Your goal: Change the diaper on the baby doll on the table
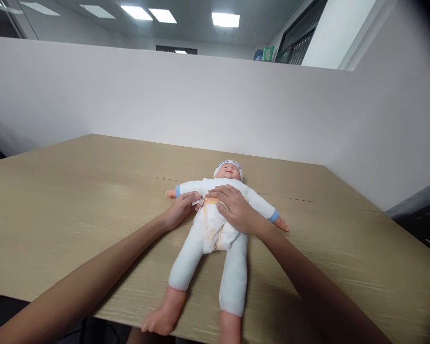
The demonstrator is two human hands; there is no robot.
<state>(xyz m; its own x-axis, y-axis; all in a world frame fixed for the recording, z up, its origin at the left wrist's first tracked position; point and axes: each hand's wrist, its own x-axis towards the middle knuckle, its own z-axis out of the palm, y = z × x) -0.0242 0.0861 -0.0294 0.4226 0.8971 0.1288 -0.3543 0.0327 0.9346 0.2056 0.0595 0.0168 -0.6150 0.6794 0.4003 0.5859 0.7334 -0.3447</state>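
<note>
A baby doll (188,260) in a white suit with blue cuffs and a white printed cap lies on its back, feet toward me. Around its hips is a white diaper (215,229) with orange and yellow print. My left hand (181,209) is at the diaper's left side by the waist, thumb and fingers pinched on a small white tab. Across the doll's belly lies my right hand (234,205), fingers stretched out and flat over the diaper's front waist edge. Part of the waistband is hidden under that hand.
The doll rests on a wide wood-grain table (93,191) with thin seams across its top. A white partition wall (165,100) rises behind it. Beyond the wall a green package (268,53) shows. The table's near edge runs below the doll's feet.
</note>
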